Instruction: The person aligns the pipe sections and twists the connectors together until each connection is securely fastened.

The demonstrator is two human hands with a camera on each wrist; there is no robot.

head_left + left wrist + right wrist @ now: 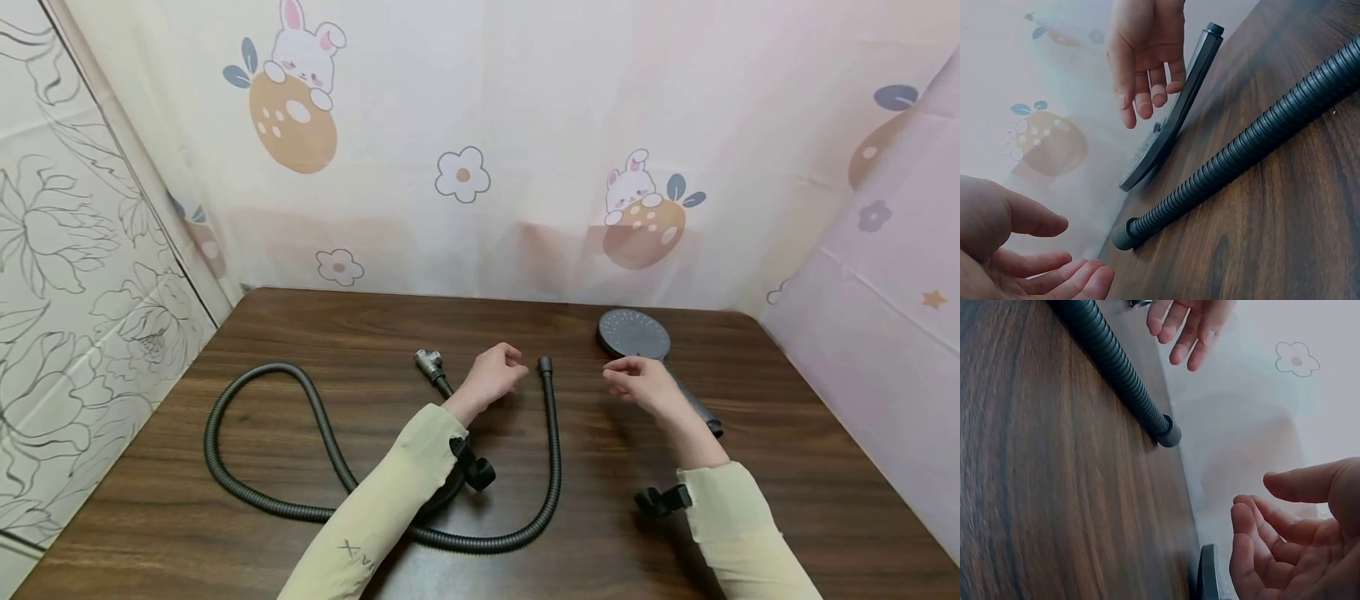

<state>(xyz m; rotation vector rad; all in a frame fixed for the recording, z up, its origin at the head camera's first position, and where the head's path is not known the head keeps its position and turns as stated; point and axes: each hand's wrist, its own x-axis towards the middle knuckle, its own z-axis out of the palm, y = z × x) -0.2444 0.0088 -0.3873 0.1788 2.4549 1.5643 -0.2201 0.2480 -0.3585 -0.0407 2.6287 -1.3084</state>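
curtain (517,108) beyond hose (553,437) and showerhead (634,332)

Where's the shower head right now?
In the head view, the shower head lies toward the far right of the wooden table, just beyond the right hand, which partly hides its handle.

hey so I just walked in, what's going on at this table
A person's left hand is near one end of a looped dark shower hose, and their right hand is by a gray handheld shower head, lying spray face up on the wooden table. Neither hand holds anything. The hose and shower head lie apart, not joined.
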